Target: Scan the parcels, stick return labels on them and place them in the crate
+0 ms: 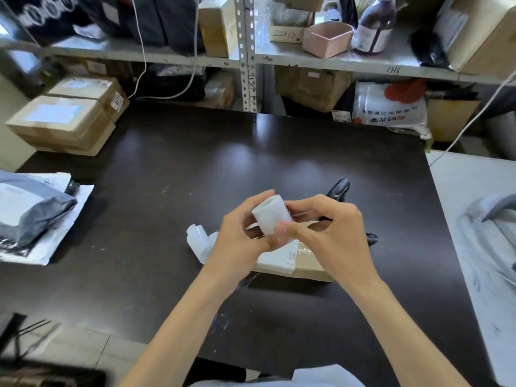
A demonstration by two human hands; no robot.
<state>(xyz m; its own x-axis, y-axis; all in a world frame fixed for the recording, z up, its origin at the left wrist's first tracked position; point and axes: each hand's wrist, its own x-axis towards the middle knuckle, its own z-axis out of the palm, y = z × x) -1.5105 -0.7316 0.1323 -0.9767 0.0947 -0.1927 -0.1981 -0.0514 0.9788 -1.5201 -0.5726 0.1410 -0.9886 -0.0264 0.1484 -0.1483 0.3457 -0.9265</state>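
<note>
Far left, two boxes [60, 121] and a heap of mailers [30, 210] wait on the dark surface [223, 163], none of them visibly handled yet. Centre stage now: the left hand [240, 236] has its fingers curled round a white label roll [272, 217], and the right hand [332, 233] pinches the same roll from the other side, looking set to peel one off. Directly beneath sits one small parcel [310, 263], flat on the surface (shipping label up). Just behind lies the scanner [339, 188], set down, so scanning looks done for this one. Sticking and crating remain; a grey shape [491, 219] far right could be the crate, but I cannot tell.
</note>
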